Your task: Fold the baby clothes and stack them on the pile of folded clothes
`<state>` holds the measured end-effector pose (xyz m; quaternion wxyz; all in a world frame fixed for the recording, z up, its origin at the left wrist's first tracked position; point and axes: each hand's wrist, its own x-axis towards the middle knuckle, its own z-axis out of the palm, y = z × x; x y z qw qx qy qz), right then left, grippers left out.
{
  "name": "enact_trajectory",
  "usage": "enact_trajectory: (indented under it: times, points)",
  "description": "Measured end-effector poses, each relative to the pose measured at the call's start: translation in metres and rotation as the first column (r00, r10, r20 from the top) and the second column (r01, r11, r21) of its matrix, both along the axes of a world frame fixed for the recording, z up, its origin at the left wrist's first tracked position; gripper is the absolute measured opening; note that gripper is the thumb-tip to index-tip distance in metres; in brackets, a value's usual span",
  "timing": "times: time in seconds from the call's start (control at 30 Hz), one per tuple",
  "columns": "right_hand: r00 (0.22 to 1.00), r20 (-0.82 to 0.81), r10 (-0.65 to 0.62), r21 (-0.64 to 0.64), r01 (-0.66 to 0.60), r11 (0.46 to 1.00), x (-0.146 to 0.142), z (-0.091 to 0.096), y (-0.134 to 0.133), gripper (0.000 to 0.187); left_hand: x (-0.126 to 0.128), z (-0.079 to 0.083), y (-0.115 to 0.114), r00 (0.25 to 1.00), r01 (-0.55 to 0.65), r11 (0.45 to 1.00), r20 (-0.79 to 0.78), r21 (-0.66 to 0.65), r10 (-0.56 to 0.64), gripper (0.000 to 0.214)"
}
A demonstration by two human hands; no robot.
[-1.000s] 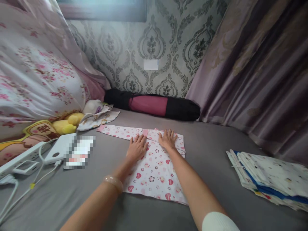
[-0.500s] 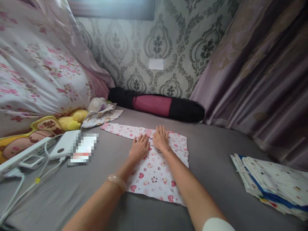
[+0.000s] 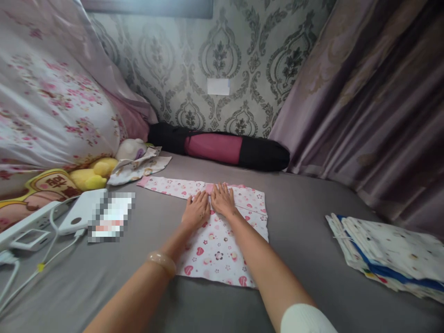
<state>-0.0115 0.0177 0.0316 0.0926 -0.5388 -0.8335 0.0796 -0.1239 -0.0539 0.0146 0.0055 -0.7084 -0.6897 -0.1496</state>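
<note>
A person's left hand (image 3: 197, 209) and right hand (image 3: 223, 199) lay palm down, side by side, on a white garment (image 3: 218, 249) printed with pink hearts and flowers, spread on a gray sheet (image 3: 298, 240). Neither hand pinched the cloth: the left's fingers were straight and fairly close together, the right's slightly spread, reaching to a pink band (image 3: 209, 188) near the garment's far edge. One narrow length of the garment ran out to the left and ended in a pink cuff (image 3: 143, 181). A pale bracelet (image 3: 162, 264) circled the left wrist, and a white sleeve (image 3: 305, 319) covered part of the right arm. To the right, well apart from the garment, sat a stack of folded cloth (image 3: 388, 245). To the left lay a pixelated item (image 3: 116, 212), a white box (image 3: 83, 210) and a power strip (image 3: 41, 213), near a yellow plush toy (image 3: 95, 175). A black and dark pink bolster (image 3: 218, 148) stretched along the patterned wall (image 3: 156, 60)
</note>
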Motion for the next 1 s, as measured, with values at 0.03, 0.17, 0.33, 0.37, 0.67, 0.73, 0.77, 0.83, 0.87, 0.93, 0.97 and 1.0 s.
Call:
enact_trajectory:
  times: [0.03, 0.17, 0.33, 0.37, 0.67, 0.73, 0.77, 0.83, 0.87, 0.93, 0.97, 1.0]
  points:
    - [1.0, 0.0, -0.005, -0.01, 0.005, 1.0, -0.001, 0.002, 0.0, 0.054, -0.001, -0.001, 0.0, 1.0, -0.001, 1.0, 0.005, 0.009, 0.001, 0.049]
    - [0.999, -0.03, 0.045, 0.054, -0.043, 0.998, -0.009, 0.006, 0.0, 0.054, -0.005, -0.007, 0.004, 0.996, -0.038, 0.998, 0.081, 0.053, 0.034, 0.053]
    - [0.99, -0.045, 0.132, 0.026, -0.131, 0.991, -0.02, -0.001, -0.001, 0.053, -0.012, -0.011, 0.012, 0.971, -0.091, 0.993, 0.227, 0.07, 0.073, 0.06]
    - [0.991, -0.047, 0.128, 0.019, -0.128, 0.992, -0.021, -0.003, -0.001, 0.053, -0.013, -0.011, 0.013, 0.965, -0.097, 0.993, 0.251, 0.072, 0.076, 0.06]
    - [0.995, 0.001, 0.098, -0.001, -0.098, 0.995, -0.034, 0.006, 0.001, 0.051, -0.024, -0.01, 0.027, 0.83, -0.169, 0.986, 0.539, 0.003, 0.14, 0.059]
    - [0.995, -0.007, 0.103, 0.005, -0.103, 0.995, -0.041, 0.008, 0.002, 0.05, -0.033, -0.008, 0.031, 0.75, -0.201, 0.98, 0.643, -0.002, 0.155, 0.056]
    - [0.995, -0.025, 0.101, 0.01, -0.101, 0.995, -0.046, 0.008, 0.002, 0.05, -0.039, -0.007, 0.032, 0.713, -0.223, 0.975, 0.684, 0.018, 0.151, 0.053]
    - [0.994, -0.074, 0.081, 0.026, -0.079, 0.997, -0.052, 0.004, 0.001, 0.051, -0.052, -0.004, 0.034, 0.671, -0.294, 0.953, 0.725, 0.066, 0.157, 0.047]
    - [0.993, -0.097, 0.07, 0.041, -0.066, 0.997, -0.055, 0.001, 0.001, 0.052, -0.059, -0.003, 0.034, 0.664, -0.343, 0.936, 0.725, 0.078, 0.183, 0.044]
    - [0.99, -0.124, 0.06, 0.075, -0.051, 0.996, -0.058, -0.006, -0.001, 0.053, -0.073, 0.001, 0.035, 0.654, -0.446, 0.892, 0.706, 0.069, 0.272, 0.04]
    - [0.99, -0.13, 0.059, 0.093, -0.047, 0.995, -0.059, -0.01, -0.002, 0.053, -0.08, 0.002, 0.035, 0.645, -0.493, 0.869, 0.692, 0.054, 0.323, 0.039]
    - [0.989, -0.133, 0.059, 0.108, -0.045, 0.993, -0.059, -0.012, -0.002, 0.054, -0.088, 0.004, 0.035, 0.636, -0.529, 0.848, 0.68, 0.038, 0.366, 0.039]
